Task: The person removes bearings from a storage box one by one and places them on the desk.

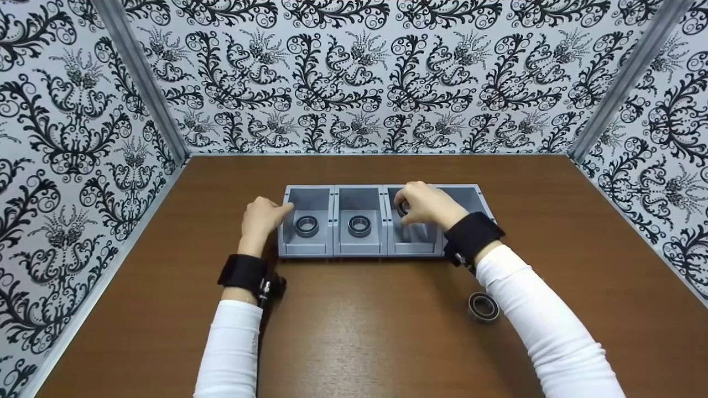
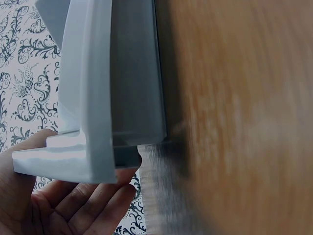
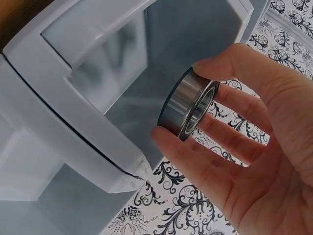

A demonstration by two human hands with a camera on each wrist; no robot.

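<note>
My right hand (image 1: 428,204) pinches a ball bearing (image 3: 188,105) between thumb and fingertips, tilted on edge. It hovers inside the third grey bin (image 1: 412,249) of a joined row. In the right wrist view, the bearing's shiny outer ring shows, with the bin's walls behind it. My left hand (image 1: 260,218) grips the side wall of the leftmost grey bin (image 1: 306,250), thumb across the rim and fingers outside; in the left wrist view that bin (image 2: 98,98) partly hides the fingers. One bearing (image 1: 306,226) lies flat in the leftmost bin, another (image 1: 359,226) in the second.
Another bearing (image 1: 483,307) lies on the brown wooden table (image 1: 354,331), beside my right forearm. The right end of the bin row (image 1: 470,193) is partly covered by my right hand and wrist strap. Patterned black-and-white walls (image 1: 354,77) enclose the table's back and sides.
</note>
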